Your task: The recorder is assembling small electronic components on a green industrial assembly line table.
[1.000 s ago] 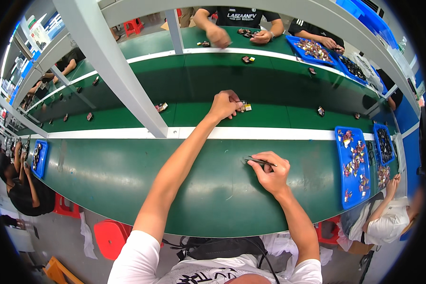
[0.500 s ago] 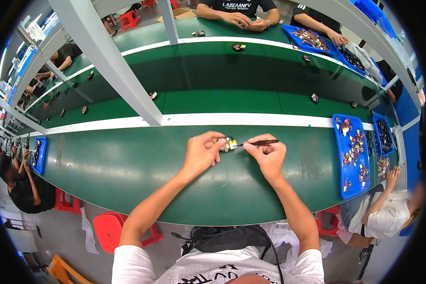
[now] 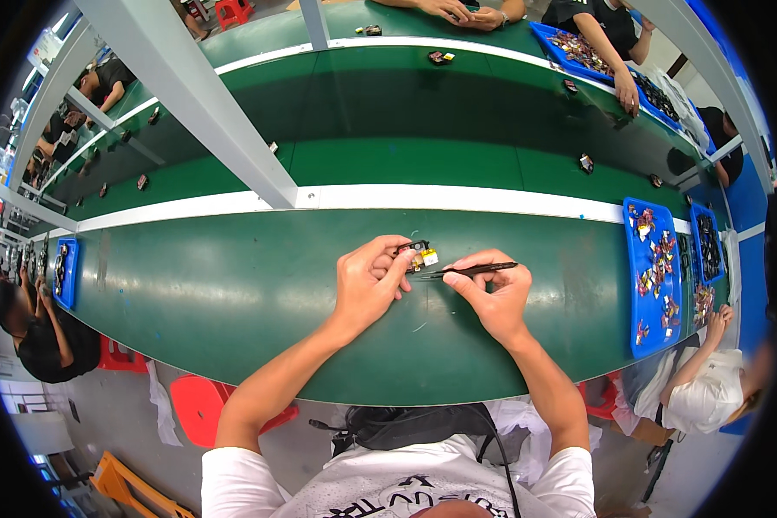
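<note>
Above the green worktop (image 3: pixel 233 293), my left hand (image 3: pixel 363 281) pinches a small black plastic housing (image 3: pixel 420 246). A little yellow and white block (image 3: pixel 430 257), battery-like, sits at the housing's right side. Black tweezers (image 3: pixel 485 268) lie in my right hand (image 3: pixel 496 298), gripped between thumb and fingers and pointing left. Their thin tips reach just below the block, close to my left fingertips. Whether the tips touch the housing I cannot tell. My left fingers cover part of the housing.
At right stands a blue tray (image 3: pixel 637 298) of small coloured parts, beside a smaller blue tray (image 3: pixel 706 207) of black parts. A white post (image 3: pixel 198 112) rises beyond my left hand. Small assemblies lie on the green belt (image 3: pixel 406 164). Other people work around the line.
The tweezer tips have shifted from the yellow and white block to below it. The housing is turned and shows more of its black frame. My view has tilted slightly.
</note>
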The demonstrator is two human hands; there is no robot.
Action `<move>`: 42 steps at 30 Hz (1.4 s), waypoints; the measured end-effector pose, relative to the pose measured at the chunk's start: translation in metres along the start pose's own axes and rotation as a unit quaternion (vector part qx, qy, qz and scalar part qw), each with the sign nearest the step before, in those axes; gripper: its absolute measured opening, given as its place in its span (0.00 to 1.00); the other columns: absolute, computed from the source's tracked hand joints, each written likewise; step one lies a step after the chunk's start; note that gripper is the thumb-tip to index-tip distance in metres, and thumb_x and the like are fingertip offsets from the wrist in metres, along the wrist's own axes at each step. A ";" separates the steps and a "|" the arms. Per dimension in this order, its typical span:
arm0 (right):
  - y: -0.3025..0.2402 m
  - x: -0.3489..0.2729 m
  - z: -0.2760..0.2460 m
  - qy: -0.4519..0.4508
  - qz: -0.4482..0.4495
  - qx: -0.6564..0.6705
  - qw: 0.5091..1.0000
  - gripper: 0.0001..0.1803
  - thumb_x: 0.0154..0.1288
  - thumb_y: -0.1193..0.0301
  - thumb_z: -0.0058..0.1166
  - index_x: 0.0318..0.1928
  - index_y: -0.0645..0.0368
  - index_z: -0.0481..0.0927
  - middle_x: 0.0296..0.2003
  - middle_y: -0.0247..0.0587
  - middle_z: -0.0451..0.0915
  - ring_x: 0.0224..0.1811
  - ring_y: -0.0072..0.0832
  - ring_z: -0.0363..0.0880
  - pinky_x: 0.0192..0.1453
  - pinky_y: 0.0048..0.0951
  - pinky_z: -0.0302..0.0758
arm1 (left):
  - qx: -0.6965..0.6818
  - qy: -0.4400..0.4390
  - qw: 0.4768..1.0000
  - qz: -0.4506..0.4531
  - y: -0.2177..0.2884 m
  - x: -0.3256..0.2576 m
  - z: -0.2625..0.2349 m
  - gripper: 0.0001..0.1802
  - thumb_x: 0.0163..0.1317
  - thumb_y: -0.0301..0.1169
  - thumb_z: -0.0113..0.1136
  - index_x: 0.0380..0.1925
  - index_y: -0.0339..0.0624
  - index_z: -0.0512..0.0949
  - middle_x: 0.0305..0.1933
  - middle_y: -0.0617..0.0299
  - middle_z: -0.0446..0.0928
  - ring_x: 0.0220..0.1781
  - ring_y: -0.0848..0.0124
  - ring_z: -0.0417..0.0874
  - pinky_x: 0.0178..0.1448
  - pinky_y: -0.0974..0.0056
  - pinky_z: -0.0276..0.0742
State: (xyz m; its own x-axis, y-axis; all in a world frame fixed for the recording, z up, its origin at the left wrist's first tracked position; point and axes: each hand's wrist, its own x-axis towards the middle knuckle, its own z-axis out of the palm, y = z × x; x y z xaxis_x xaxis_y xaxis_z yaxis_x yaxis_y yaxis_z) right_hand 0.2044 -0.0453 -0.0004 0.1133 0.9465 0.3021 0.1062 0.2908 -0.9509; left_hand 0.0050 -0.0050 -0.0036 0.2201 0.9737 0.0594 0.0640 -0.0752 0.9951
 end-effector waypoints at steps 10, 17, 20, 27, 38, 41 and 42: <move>-0.002 0.000 0.005 0.021 -0.045 -0.102 0.994 0.09 0.53 0.79 0.75 0.36 0.61 0.88 0.22 0.27 0.82 0.15 0.07 0.60 0.19 0.17 0.53 | -0.006 -0.004 1.000 0.001 -0.003 -0.003 0.003 0.11 0.70 0.23 0.61 0.49 0.26 0.80 0.33 0.53 0.86 0.26 0.75 0.86 0.24 0.72 0.80; -0.001 -0.002 0.008 0.021 -0.056 -0.106 0.993 0.09 0.53 0.78 0.75 0.35 0.60 0.89 0.22 0.28 0.82 0.14 0.08 0.61 0.17 0.18 0.53 | 0.007 0.001 1.000 0.024 -0.003 -0.005 0.005 0.11 0.70 0.22 0.61 0.49 0.27 0.80 0.34 0.53 0.86 0.27 0.74 0.86 0.25 0.72 0.81; -0.002 -0.002 0.009 0.020 -0.065 -0.115 0.991 0.09 0.53 0.78 0.75 0.35 0.60 0.89 0.22 0.28 0.82 0.14 0.08 0.60 0.17 0.18 0.53 | 0.001 0.007 1.000 0.027 -0.002 -0.005 0.006 0.11 0.70 0.22 0.61 0.49 0.26 0.80 0.34 0.53 0.86 0.27 0.73 0.87 0.25 0.72 0.81; -0.003 -0.004 0.009 0.014 -0.039 -0.126 0.991 0.09 0.53 0.78 0.75 0.35 0.61 0.89 0.19 0.27 0.80 0.14 0.08 0.59 0.18 0.18 0.52 | 0.030 0.009 0.998 0.061 -0.003 -0.007 0.006 0.11 0.69 0.21 0.62 0.49 0.26 0.80 0.35 0.53 0.86 0.28 0.73 0.87 0.24 0.72 0.81; -0.002 -0.002 0.007 0.020 0.069 -0.045 0.996 0.08 0.56 0.78 0.75 0.36 0.63 0.88 0.16 0.18 0.68 0.16 0.06 0.54 0.19 0.19 0.46 | 0.144 0.024 0.968 0.205 -0.008 -0.010 0.009 0.11 0.66 0.19 0.64 0.48 0.31 0.82 0.41 0.53 0.85 0.30 0.70 0.89 0.24 0.72 0.82; -0.002 0.000 0.005 0.013 0.078 -0.033 0.996 0.08 0.56 0.78 0.74 0.36 0.64 0.88 0.16 0.17 0.67 0.17 0.05 0.53 0.20 0.18 0.45 | 0.142 0.021 0.968 0.204 -0.008 -0.011 0.009 0.11 0.66 0.19 0.64 0.48 0.30 0.82 0.41 0.53 0.85 0.31 0.70 0.89 0.25 0.72 0.83; -0.002 0.000 0.005 0.007 0.083 -0.024 0.996 0.07 0.57 0.79 0.74 0.35 0.64 0.88 0.16 0.17 0.67 0.17 0.05 0.54 0.20 0.18 0.45 | 0.138 0.019 0.972 0.192 -0.008 -0.011 0.009 0.11 0.66 0.19 0.64 0.48 0.30 0.82 0.40 0.53 0.85 0.31 0.70 0.90 0.25 0.72 0.83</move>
State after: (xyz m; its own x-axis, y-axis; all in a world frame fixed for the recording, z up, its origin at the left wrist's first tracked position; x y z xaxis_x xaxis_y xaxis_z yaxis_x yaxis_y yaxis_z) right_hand 0.1989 -0.0447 0.0013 0.1469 0.9789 0.1421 0.1325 0.1229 -0.9835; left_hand 0.0109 -0.0170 -0.0133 0.2442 0.8695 0.4293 0.2432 -0.4835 0.8409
